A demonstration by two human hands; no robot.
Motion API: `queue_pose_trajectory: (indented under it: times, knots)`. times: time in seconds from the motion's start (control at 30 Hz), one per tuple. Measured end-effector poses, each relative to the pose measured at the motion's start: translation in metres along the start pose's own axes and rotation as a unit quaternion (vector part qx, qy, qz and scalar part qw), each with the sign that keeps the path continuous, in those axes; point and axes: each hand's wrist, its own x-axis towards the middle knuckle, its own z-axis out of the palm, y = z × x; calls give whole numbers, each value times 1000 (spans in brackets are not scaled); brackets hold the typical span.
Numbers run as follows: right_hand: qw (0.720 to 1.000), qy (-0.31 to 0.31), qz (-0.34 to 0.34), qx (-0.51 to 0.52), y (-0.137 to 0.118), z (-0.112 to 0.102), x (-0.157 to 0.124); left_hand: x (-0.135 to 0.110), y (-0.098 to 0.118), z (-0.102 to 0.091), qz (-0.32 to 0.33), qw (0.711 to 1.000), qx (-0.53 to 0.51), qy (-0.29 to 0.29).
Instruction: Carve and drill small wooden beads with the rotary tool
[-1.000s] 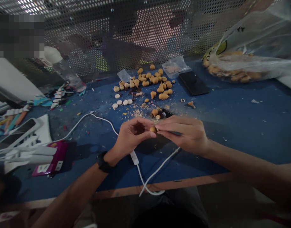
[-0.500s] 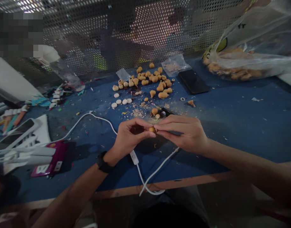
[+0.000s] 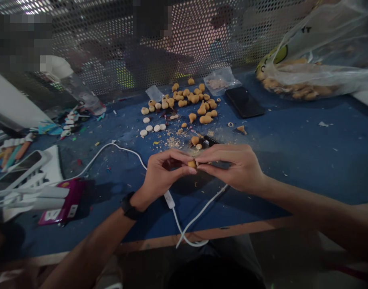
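Observation:
My left hand (image 3: 163,171) pinches a small tan gourd (image 3: 191,164) between thumb and fingertips, above the near part of the blue table. My right hand (image 3: 232,165) meets it from the other side, its thumb and fingers pressed together at the gourd's right end. A tiny pale bit shows at those fingertips, too small to name. Just beyond the hands lie another tan gourd (image 3: 195,140), a cut pale round piece (image 3: 199,147) and a black cylindrical object (image 3: 211,140). Farther back sits a cluster of small gourds (image 3: 187,96), with several white discs (image 3: 149,128) to their left.
A white cord (image 3: 132,151) with an inline switch (image 3: 169,199) runs under my hands. To the right are a black phone (image 3: 244,102) and a clear bag (image 3: 304,80) of tan pieces. Magenta box (image 3: 63,200) at left; perforated metal screen (image 3: 112,52) behind; crumbs (image 3: 173,142) on the table.
My right fingertips have shifted slightly at the gourd's end, and a little more pale material shows there. The left hand keeps its pinch; the view has moved slightly.

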Motion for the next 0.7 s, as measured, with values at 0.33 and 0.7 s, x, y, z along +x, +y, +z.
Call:
queue_pose_trajectory:
  times: [0.33, 0.7]
  knots:
    - [1000, -12, -20, -6, -1, 0, 0, 0, 0, 1, -9, 999, 31, 11]
    - [998, -3, -21, -62, -7, 0, -3, -2, 4, 0, 33, 997, 63, 1]
